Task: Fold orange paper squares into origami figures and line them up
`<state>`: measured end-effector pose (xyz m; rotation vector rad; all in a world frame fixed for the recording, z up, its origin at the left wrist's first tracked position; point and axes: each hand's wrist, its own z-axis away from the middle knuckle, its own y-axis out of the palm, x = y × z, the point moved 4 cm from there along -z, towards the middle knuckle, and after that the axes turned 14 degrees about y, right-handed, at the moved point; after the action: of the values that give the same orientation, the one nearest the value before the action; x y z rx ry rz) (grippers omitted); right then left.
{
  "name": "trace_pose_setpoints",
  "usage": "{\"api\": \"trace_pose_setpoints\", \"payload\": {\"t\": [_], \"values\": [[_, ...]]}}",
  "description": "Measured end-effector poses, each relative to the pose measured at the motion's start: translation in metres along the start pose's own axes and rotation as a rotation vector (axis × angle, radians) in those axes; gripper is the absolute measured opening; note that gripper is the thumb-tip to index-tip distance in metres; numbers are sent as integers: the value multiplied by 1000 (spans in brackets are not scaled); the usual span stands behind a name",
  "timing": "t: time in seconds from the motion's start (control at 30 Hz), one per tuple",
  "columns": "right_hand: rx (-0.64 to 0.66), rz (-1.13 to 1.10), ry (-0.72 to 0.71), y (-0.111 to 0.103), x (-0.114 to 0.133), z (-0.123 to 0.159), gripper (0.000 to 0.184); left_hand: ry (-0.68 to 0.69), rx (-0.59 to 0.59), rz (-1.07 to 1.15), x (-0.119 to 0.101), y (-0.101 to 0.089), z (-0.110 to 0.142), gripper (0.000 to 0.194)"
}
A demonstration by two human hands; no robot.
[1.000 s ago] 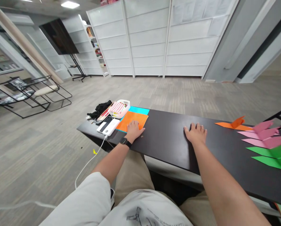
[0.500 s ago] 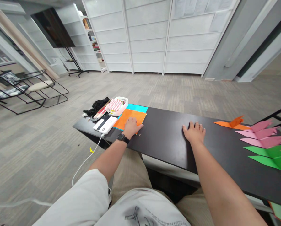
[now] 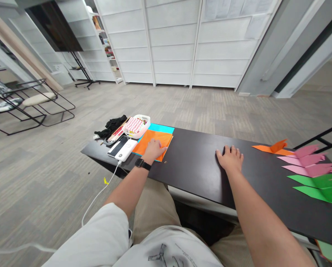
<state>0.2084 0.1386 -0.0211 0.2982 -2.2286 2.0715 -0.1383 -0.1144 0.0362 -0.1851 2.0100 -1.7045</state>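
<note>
My left hand (image 3: 153, 150), with a dark watch (image 3: 143, 164) on its wrist, rests on a sheet of orange paper (image 3: 166, 139). Its thumb points right and its fingertips touch the sheet. Blue paper (image 3: 162, 128) shows from under the orange at the far edge. Farther right, my right hand (image 3: 230, 158) lies palm down on the dark table (image 3: 192, 163), fingers spread and holding nothing. Beyond it, folded paper birds stand in a row along the right: an orange one (image 3: 278, 147), several pink ones (image 3: 307, 159) and green ones (image 3: 321, 187).
Left of the papers sit a white power bank (image 3: 127, 149) with a cable, a dark phone-like slab (image 3: 118, 145), a white basket (image 3: 146, 121) holding a pink zigzag-patterned item, and black cloth (image 3: 111, 126). Metal-framed chairs (image 3: 40, 99) and white cabinets (image 3: 171, 55) stand beyond.
The camera view has shifted slightly. My left hand has drawn a little toward me and left on the orange paper, whose near corner now shows beside it. My right hand stays in place.
</note>
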Motion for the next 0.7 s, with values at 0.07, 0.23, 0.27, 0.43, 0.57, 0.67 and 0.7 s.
{"api": "trace_pose_setpoints", "payload": {"t": [0.07, 0.23, 0.27, 0.43, 0.57, 0.67, 0.7], "values": [[-2, 6, -1, 0, 0, 1, 77, 25, 8, -9, 1, 1, -2, 29], [-21, 14, -8, 1, -1, 0, 77, 46, 26, -47, 5, -5, -1, 20], [-23, 15, -10, 1, -1, 0, 77, 37, 8, -63, 5, -12, 0, 19], [-16, 7, -16, 2, -2, -1, 75, 64, -89, -73, -14, -67, -1, 20], [-13, -6, -24, 2, -4, -1, 72, 135, -112, 85, -53, -101, -11, 28], [-6, -23, -21, 1, -6, -1, 69, 220, -13, 335, -95, -89, -26, 33], [-4, -30, -20, 1, -7, -1, 68, 230, 79, 472, -110, -75, -31, 32]]}}
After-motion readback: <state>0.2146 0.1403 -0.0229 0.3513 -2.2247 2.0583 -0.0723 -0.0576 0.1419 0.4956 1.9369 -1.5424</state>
